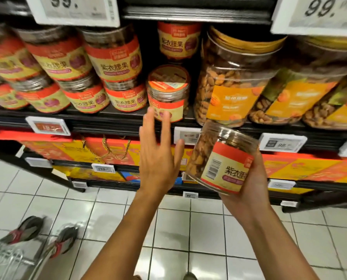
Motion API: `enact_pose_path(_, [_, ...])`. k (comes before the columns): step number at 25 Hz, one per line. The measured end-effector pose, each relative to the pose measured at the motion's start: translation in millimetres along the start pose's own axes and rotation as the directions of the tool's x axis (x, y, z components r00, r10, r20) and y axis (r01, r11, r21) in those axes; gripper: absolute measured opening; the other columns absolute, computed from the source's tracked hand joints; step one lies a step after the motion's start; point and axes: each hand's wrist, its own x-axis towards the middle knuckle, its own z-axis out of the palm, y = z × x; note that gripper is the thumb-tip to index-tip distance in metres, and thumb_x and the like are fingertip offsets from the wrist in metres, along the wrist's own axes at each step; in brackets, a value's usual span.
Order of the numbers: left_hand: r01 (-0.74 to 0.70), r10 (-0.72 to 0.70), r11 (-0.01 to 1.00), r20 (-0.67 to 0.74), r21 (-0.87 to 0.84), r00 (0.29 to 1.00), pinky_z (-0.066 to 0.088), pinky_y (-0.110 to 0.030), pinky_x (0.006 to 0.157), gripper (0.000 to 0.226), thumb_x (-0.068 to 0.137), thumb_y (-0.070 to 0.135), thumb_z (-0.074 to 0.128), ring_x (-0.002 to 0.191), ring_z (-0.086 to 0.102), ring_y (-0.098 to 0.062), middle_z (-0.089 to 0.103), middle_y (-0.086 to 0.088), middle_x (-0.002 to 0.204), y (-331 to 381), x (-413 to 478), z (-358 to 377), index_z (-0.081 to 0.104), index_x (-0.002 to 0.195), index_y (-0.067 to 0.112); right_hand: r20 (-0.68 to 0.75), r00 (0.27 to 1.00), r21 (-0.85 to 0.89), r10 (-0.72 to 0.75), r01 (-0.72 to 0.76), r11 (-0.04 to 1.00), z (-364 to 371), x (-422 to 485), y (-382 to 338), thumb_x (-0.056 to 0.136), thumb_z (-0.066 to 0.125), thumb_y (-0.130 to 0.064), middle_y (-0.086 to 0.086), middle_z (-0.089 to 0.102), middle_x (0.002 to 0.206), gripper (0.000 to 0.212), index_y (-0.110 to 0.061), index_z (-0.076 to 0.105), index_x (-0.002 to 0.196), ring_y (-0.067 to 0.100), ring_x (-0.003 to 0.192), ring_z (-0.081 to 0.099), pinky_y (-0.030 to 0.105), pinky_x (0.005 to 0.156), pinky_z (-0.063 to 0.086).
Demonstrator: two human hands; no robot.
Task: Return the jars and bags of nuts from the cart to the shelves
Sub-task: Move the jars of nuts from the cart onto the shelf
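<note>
- The shelves (100,126) already look well stocked. Stacked cashew jars (112,63) fill the left of the middle tier, and large almond jars (229,83) fill the right.
- The cart (7,259) shows only as a corner of wire and handle at the lower left. Its load is out of view, so I cannot tell how many jars or bags are left.
- Between the two groups is a narrow gap. A lone cashew jar (168,91) stands upright at the shelf's front edge, with another jar (178,40) higher up behind it. I judge this gap to be the slot being filled.
- The held cashew jar (221,160) is not yet on the shelf. It is tilted in the air, below and to the right of the gap, in front of the shelf's price tags.
- The right hand (247,190) cups that jar from beneath, with the fingers wrapped round its lower side.
- The left hand (158,156) is empty and spread, palm away, reaching up. Its fingertips (165,118) overlap the lone jar's label, but I cannot tell whether they touch it.
</note>
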Motion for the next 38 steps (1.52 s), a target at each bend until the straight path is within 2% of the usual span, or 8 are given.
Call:
enact_pose_path(5, [-0.114, 0.099, 0.991, 0.178, 0.073, 0.979, 0.025, -0.050, 0.114, 0.074, 0.088, 0.031, 0.066, 0.140, 0.023, -0.038, 0.016, -0.021, 0.149, 11.0, 17.6, 5.9, 0.028, 0.140, -0.005, -0.041, 0.997, -0.042, -0.063, 0.061, 0.997, 18.0, 5.3, -6.6, 0.094, 0.030, -0.058, 0.009, 0.069, 0.113, 0.057, -0.020, 0.064, 0.119, 0.028, 0.104, 0.066, 0.043, 0.085, 0.055])
enact_pose_path(8, [0.084, -0.065, 0.977, 0.102, -0.195, 0.993, 0.028, -0.027, 0.111, 0.044, 0.095, 0.018, 0.052, 0.130, 0.035, -0.015, 0.039, -0.017, 0.141, 6.2, 22.4, -16.4, 0.044, 0.134, 0.000, -0.052, 0.992, -0.077, -0.114, 0.110, 0.991, 26.9, 3.8, -6.9, 0.096, 0.026, -0.055, 0.000, 0.075, 0.091, 0.055, -0.029, 0.074, 0.091, 0.018, 0.087, 0.071, 0.033, 0.070, 0.057])
enact_pose_path(12, [0.505, -0.365, 0.462, 0.363, -0.729, 0.857, 0.048, -0.023, 0.079, 0.030, 0.100, 0.030, 0.037, 0.091, 0.064, -0.009, 0.068, 0.006, 0.093, 15.6, 23.3, -69.5, 0.063, 0.106, 0.015, -0.016, 0.989, -0.182, -0.148, 0.143, 0.973, 55.8, 1.9, 0.6, 0.096, 0.023, -0.057, -0.003, 0.075, 0.090, 0.055, -0.029, 0.070, 0.099, 0.016, 0.085, 0.072, 0.031, 0.068, 0.058])
enact_pose_path(15, [0.463, -0.094, 0.450, 0.475, -0.764, 0.875, 0.050, -0.013, 0.074, 0.061, 0.077, 0.062, 0.057, 0.096, 0.065, -0.001, 0.070, 0.015, 0.099, 25.6, 23.8, -88.6, 0.051, 0.121, 0.020, 0.110, 0.972, -0.324, -0.207, 0.232, 0.917, 80.3, -2.3, 12.4, 0.096, 0.017, -0.057, 0.002, 0.073, 0.105, 0.060, -0.024, 0.063, 0.116, 0.017, 0.100, 0.068, 0.032, 0.082, 0.057])
enact_pose_path(21, [0.485, -0.272, 0.267, 0.418, -0.833, 0.867, 0.055, -0.023, 0.069, 0.049, 0.076, 0.039, 0.066, 0.087, 0.070, -0.013, 0.071, 0.003, 0.094, 4.4, 45.8, -93.0, 0.051, 0.114, 0.012, 0.236, 0.942, -0.448, -0.239, 0.324, 0.833, 84.5, -24.9, 6.2, 0.088, 0.016, -0.065, -0.008, 0.063, 0.125, 0.065, -0.027, 0.057, 0.121, 0.002, 0.118, 0.055, 0.031, 0.109, 0.036])
enact_pose_path(25, [0.495, -0.261, 0.345, 0.425, -0.797, 0.867, 0.054, -0.018, 0.069, 0.040, 0.083, 0.048, 0.046, 0.087, 0.069, -0.004, 0.071, 0.014, 0.088, 2.4, 45.6, -93.3, 0.043, 0.112, 0.022, 0.228, 0.928, -0.496, -0.295, 0.371, 0.785, 83.5, -38.6, 18.1, 0.088, 0.023, -0.059, -0.016, 0.067, 0.116, 0.054, -0.030, 0.062, 0.111, -0.004, 0.115, 0.056, 0.023, 0.104, 0.038])
enact_pose_path(29, [0.428, -0.207, 0.513, 0.377, -0.744, 0.903, 0.036, -0.036, 0.109, 0.063, 0.078, 0.069, 0.015, 0.128, 0.044, -0.013, 0.054, 0.004, 0.130, 4.4, 56.0, -97.3, 0.044, 0.125, 0.039, 0.279, 0.840, -0.514, -0.465, 0.540, 0.666, 100.4, -31.1, 8.8, 0.089, 0.024, -0.050, -0.014, 0.066, 0.116, 0.049, -0.031, 0.056, 0.121, -0.006, 0.113, 0.055, 0.006, 0.088, 0.043])
enact_pose_path(38, [0.339, -0.188, 0.225, 0.301, -0.913, 0.935, 0.038, -0.026, 0.104, 0.053, 0.089, 0.050, 0.026, 0.124, 0.048, 0.000, 0.052, 0.007, 0.132, 9.5, 91.5, -82.5, 0.039, 0.131, 0.021, 0.295, 0.718, -0.467, -0.631, 0.684, 0.560, 134.8, 10.7, -4.1, 0.089, 0.029, -0.045, -0.018, 0.065, 0.096, 0.031, -0.033, 0.055, 0.100, -0.004, 0.099, 0.060, 0.018, 0.082, 0.049])
